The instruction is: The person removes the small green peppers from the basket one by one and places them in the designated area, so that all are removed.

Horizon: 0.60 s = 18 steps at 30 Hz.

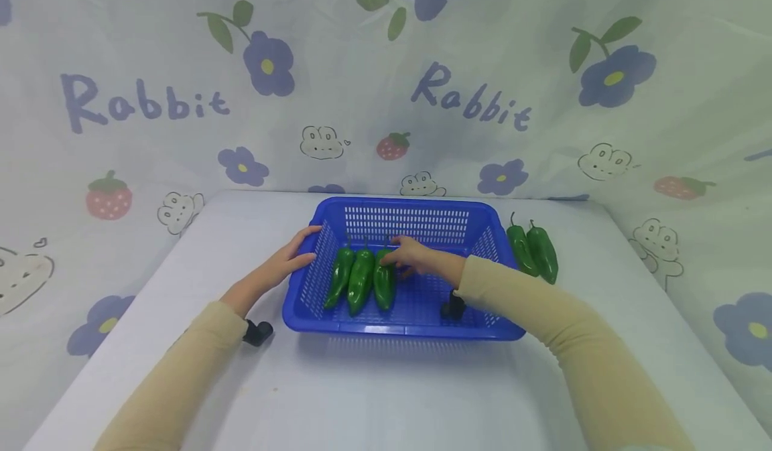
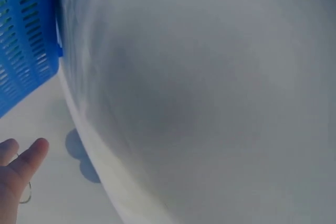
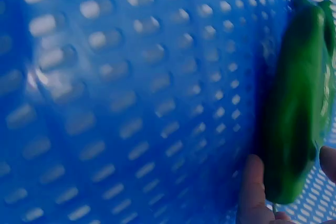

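A blue plastic basket (image 1: 404, 330) with slotted walls stands on the white table. Three long green peppers lie side by side in its left half: a left one (image 1: 340, 278), a middle one (image 1: 360, 283) and a right one (image 1: 384, 287). My right hand (image 1: 419, 256) reaches into the basket and holds the right pepper near its stem end. In the right wrist view, thumb and finger lie on either side of that pepper (image 3: 294, 103). My left hand (image 1: 282, 263) rests on the basket's left rim with fingers extended; the left wrist view shows fingertips (image 2: 37, 150) below the basket wall (image 2: 26, 40).
Two more green peppers (image 1: 521, 250) (image 1: 543, 253) lie on the table just right of the basket. A white patterned curtain (image 1: 350, 102) hangs behind and beside the table (image 1: 362, 397). Black camera mounts (image 1: 259, 334) sit at both wrists.
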Motion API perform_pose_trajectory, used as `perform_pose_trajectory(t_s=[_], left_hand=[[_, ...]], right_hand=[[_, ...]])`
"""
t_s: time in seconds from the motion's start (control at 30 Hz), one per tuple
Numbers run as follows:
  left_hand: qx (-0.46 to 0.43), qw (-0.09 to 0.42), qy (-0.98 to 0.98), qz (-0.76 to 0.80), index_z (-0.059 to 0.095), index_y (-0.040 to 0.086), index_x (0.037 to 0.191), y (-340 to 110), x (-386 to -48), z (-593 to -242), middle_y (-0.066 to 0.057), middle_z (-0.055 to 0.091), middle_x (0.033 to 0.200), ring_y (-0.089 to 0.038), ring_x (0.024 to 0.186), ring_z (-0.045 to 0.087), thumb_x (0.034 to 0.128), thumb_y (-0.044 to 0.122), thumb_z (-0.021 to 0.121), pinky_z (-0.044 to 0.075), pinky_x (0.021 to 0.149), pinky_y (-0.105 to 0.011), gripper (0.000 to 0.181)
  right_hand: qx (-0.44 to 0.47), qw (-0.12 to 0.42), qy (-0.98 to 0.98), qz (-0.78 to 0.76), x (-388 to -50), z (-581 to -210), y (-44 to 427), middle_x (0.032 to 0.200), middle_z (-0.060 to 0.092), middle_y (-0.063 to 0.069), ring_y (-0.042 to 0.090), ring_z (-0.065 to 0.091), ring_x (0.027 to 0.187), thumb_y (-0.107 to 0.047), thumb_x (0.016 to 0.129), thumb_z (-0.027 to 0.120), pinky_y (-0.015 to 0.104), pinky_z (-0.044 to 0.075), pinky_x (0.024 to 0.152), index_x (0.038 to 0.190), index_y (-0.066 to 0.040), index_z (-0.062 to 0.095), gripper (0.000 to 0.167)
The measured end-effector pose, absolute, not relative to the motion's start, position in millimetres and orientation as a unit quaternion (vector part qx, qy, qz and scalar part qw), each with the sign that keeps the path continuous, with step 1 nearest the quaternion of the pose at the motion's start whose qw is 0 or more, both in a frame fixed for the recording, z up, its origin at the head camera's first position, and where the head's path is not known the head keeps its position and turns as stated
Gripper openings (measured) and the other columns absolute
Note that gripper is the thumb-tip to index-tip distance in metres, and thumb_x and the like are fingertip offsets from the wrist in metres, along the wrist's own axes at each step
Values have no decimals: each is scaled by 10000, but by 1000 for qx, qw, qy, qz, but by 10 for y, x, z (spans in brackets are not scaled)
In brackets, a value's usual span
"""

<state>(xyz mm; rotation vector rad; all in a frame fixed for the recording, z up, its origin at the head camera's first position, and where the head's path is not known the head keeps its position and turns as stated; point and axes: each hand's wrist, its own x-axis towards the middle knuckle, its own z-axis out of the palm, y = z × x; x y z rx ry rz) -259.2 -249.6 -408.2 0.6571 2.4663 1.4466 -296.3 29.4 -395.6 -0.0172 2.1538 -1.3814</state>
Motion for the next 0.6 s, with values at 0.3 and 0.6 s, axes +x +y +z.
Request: perform_pose_trajectory(t_s=[0.3, 0.6], left_hand=[[219, 86, 855, 463, 139, 131, 1453, -2503, -2508, -4090, -253, 87, 1497, -514, 1285, 257, 946, 245, 420, 299, 967, -639, 591], [222, 85, 851, 468, 143, 126, 1450, -2502, -2515, -4107, -256, 97, 1493, -524, 1268, 281, 951, 235, 409, 320, 955, -630, 575]], right_hand=[[6, 277, 810, -517, -2873, -4066, 210, 1293, 436, 254, 389, 498, 1144, -69, 759, 702, 384, 556, 720, 1364, 14, 310, 726], [-9, 263, 829, -493, -2770, -4080, 165, 1204, 500, 233, 343, 593, 1007, -113, 735, 745, 323, 561, 684, 1289, 63, 389, 681]])
